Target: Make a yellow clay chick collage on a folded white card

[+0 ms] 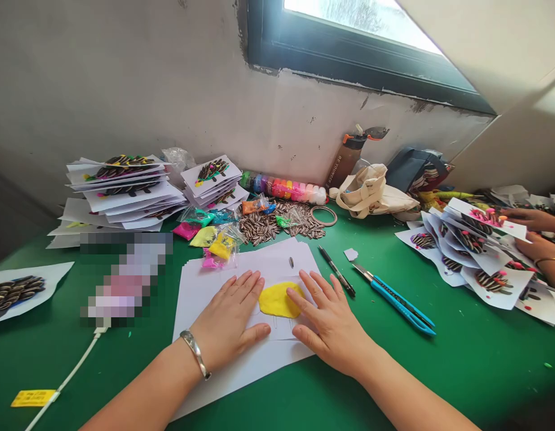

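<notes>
A flattened patch of yellow modelling clay [277, 301] lies on the top sheet of a white paper stack [200, 383], over faint drawn lines. My left hand [230, 320] rests on the paper at the clay's left side, fingers stretched out and nothing held. On the other side my right hand [326, 314] is spread, its index fingertip touching the clay's right edge. One sunflower seed [291, 261] sits on the sheet above the clay. Just right of the paper are a black pen [336, 270] and a blue utility knife [400, 305] with its blade out.
Behind the paper lie bagged coloured clay [223, 245], a heap of sunflower seeds [259, 227] and a tape roll [324, 216]. Stacks of seed-decorated cards [124, 200] stand at left. Another person's hands [540, 239] are at the cards [497, 281] on the right. A white cable [75, 374] crosses the left.
</notes>
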Action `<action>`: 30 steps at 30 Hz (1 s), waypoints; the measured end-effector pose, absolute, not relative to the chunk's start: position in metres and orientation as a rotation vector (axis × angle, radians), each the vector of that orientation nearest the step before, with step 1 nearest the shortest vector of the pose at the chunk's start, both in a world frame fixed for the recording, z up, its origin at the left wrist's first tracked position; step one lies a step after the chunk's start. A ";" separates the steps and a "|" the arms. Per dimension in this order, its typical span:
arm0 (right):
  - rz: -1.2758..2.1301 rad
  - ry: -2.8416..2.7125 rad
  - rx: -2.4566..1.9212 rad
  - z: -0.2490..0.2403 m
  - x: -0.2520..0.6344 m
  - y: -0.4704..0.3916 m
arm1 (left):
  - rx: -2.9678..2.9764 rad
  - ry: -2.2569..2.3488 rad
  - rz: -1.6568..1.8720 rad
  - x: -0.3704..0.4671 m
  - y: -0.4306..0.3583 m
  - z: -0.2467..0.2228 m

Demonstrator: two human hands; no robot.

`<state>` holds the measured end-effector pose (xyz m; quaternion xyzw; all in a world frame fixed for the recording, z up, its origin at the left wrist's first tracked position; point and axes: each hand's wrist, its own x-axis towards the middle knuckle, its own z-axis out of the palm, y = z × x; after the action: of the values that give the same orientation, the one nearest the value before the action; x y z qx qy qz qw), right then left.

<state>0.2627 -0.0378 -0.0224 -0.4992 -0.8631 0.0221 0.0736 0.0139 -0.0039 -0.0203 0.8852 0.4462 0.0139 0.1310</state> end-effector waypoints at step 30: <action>0.211 -2.600 -1.735 -0.028 0.257 -0.034 | 2.588 1.315 0.059 0.014 -0.005 -0.023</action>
<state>0.2572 -0.0338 -0.0275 -0.5539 -0.8298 0.0672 0.0044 0.0141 -0.0047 -0.0227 0.8850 0.4497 0.0201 0.1190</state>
